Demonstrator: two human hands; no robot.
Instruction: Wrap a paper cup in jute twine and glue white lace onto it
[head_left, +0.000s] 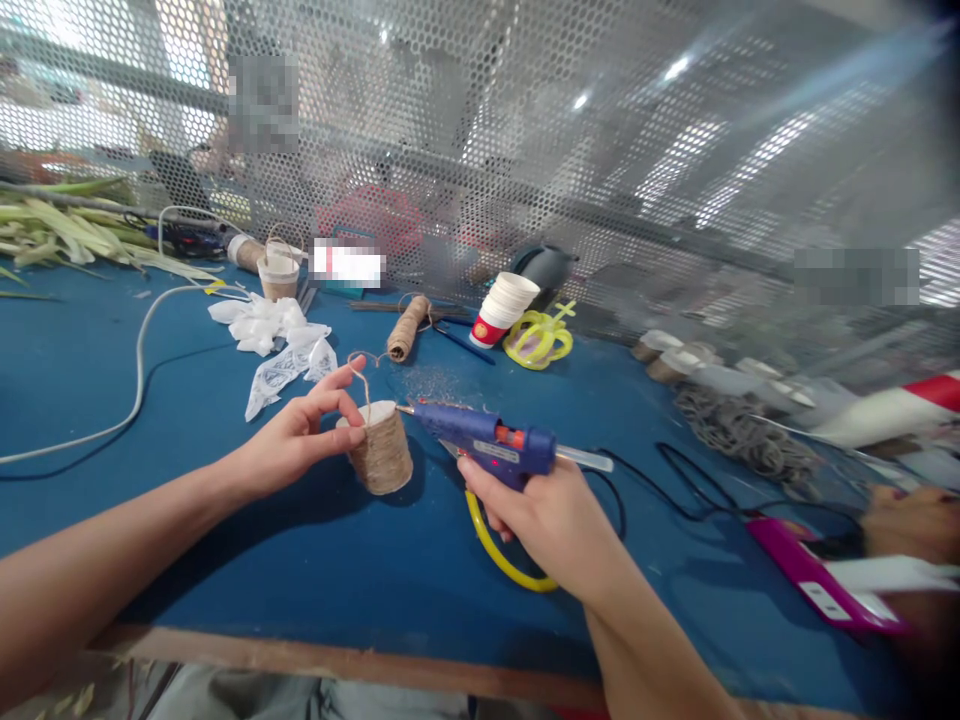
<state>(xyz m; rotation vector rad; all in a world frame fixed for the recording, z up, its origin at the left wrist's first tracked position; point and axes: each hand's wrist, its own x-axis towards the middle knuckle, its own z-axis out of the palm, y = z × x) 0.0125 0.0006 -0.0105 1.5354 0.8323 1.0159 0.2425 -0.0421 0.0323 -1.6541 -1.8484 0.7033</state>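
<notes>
My left hand (315, 425) is closed at the rim of a twine-wrapped paper cup (384, 460), its thumb against the side. The cup stands on the blue tabletop, its pale flat end facing up. A loose strand of twine (365, 385) rises from the cup and loops past my raised fingertip. My right hand (559, 515) grips a blue hot glue gun (480, 435) with a clear glue stick out of its back. The gun's nozzle is at the cup's upper right edge; whether it touches is unclear. Behind the cup lies a roll of twine (409, 328).
Stacked paper cups (508, 305) and a yellow crown-shaped piece (536, 340) stand behind. White crumpled plastic (289, 345) lies left. A yellow ring (499, 550) is beneath my right hand. Rightward are a magenta power strip (817, 575), black cord and another person's hand (911, 525). Perforated metal closes the back.
</notes>
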